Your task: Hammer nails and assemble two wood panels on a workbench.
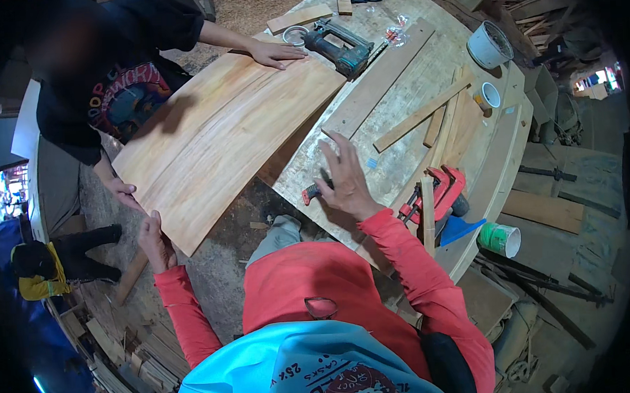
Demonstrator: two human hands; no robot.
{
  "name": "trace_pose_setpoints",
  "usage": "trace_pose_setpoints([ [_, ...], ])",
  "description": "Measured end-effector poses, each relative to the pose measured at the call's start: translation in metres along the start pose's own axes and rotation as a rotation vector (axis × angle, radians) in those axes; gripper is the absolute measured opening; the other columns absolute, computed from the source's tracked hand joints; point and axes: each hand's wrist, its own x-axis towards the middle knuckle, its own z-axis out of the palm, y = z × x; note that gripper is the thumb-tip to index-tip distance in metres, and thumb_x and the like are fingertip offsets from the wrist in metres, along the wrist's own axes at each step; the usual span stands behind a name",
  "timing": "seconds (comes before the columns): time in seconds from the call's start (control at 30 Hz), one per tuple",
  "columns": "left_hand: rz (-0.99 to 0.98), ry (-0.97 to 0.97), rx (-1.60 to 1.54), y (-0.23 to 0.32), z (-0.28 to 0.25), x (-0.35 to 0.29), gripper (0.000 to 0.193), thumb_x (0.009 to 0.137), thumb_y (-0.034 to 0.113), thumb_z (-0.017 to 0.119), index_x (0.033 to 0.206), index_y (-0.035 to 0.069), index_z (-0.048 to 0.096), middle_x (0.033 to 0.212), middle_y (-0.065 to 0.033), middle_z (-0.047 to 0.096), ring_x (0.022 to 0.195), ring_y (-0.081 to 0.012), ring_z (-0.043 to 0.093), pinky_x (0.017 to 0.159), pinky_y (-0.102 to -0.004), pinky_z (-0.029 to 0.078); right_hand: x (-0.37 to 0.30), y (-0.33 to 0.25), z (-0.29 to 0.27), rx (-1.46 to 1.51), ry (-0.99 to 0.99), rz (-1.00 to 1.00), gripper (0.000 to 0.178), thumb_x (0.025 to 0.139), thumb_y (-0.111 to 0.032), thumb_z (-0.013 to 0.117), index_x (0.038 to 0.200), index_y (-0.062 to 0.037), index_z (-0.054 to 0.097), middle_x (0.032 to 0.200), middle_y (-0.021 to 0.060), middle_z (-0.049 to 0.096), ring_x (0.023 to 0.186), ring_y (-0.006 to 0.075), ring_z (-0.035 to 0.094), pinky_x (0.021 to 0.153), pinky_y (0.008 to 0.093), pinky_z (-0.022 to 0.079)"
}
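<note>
A wide, pale wooden panel [235,130] lies slanted, one end on the workbench and the near left corner out past it. My left hand [157,243] is closed on that corner, thumb on the edge. Across the panel, a co-worker's hand [277,53] rests flat on top and the other [123,193] holds the left edge. Over the bench's near edge, my right hand [347,182] has its fingers spread. Close beside its thumb is a small red-and-black handled tool [311,193], partly covered; its exact kind is unclear.
The workbench [394,73] carries a teal nail gun [340,48], a long flat board [380,78], wood strips [424,112] and red clamps [447,191]. A white bucket [490,45], a white cup [490,96] and a green-and-white container [501,239] stand toward the right. Another person [51,268] is at far left.
</note>
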Motion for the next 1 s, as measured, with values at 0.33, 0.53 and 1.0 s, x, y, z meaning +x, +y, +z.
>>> trace_pose_setpoints([
  [0.33,0.158,-0.100,-0.043,0.102,0.060,-0.031,0.017,0.099,0.018,0.061,0.096,0.001,0.063,0.097,-0.0034,0.063,0.092,-0.0104,0.057,0.085,-0.0284,0.045,0.048,-0.019,0.022,0.102,0.105,-0.017,0.091,0.074,-0.018,0.080,0.148,0.0006,0.030,0.148,0.0265,0.031,0.135,0.0466,0.035,0.113,0.0517,0.031],
  [0.53,0.698,-0.174,0.367,0.154,0.103,-0.040,0.017,0.099,0.012,0.055,0.107,-0.001,0.064,0.099,-0.0033,0.062,0.091,-0.0115,0.061,0.073,-0.0263,0.050,0.116,-0.037,0.008,0.139,0.103,-0.324,0.083,0.062,-0.013,0.064,0.143,-0.0048,0.045,0.139,0.0188,0.050,0.132,0.0386,0.045,0.111,0.0477,0.035],
  [1.0,0.905,-0.343,-0.060,0.227,0.201,-0.057,0.043,0.099,0.008,0.048,0.139,-0.008,0.049,0.133,-0.0144,0.058,0.120,-0.0181,0.057,0.103,-0.0314,0.043,0.174,-0.098,-0.049,0.257,0.082,-0.494,0.084,0.060,0.010,0.054,0.143,-0.0024,0.046,0.135,0.0257,0.055,0.119,0.0442,0.057,0.094,0.0449,0.053],
])
